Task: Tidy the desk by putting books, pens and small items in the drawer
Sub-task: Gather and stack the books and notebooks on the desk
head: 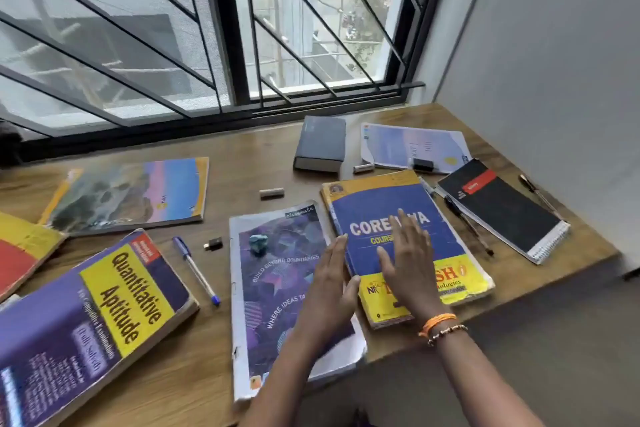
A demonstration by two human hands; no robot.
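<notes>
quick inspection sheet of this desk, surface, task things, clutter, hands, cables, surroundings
surface: wooden desk under a window, strewn with books and small items
job's things: Core Java book, purple notebook with a small blue-green lump on it, Quantitative Aptitude book, grey book, black spiral notepad, blue pen, two dark pens beside the notepad; no drawer in view
clutter: small black adapter, two small silver pieces
grippers: left hand flat, at the Core Java book's left edge; right hand flat on its cover
cables: nothing seen
surroundings: barred window, grey wall on the right
</notes>
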